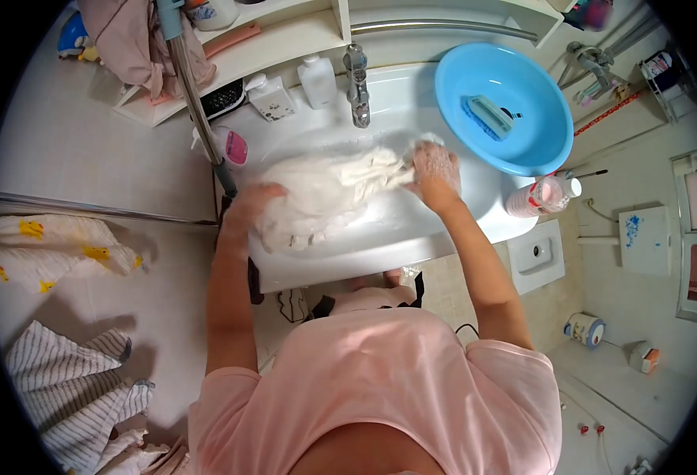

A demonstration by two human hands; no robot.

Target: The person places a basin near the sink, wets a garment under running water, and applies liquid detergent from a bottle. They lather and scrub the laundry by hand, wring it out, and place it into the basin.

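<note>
A wet white cloth (325,186) is stretched across the white sink (317,273), with suds around it. At the cloth's right end, my right hand (436,170) is closed around a bunched part, and foam covers its fingers. My left hand (257,202) lies at the cloth's left end, smeared by motion, so its grip cannot be made out. The metal faucet (356,87) stands behind the cloth, between my hands.
A blue basin (538,87) holding a brush (489,117) rests on the sink's right side. Near it leans a pink bottle (538,196). White bottles (317,81) stand behind the sink, and a metal pole (194,103) rises at left.
</note>
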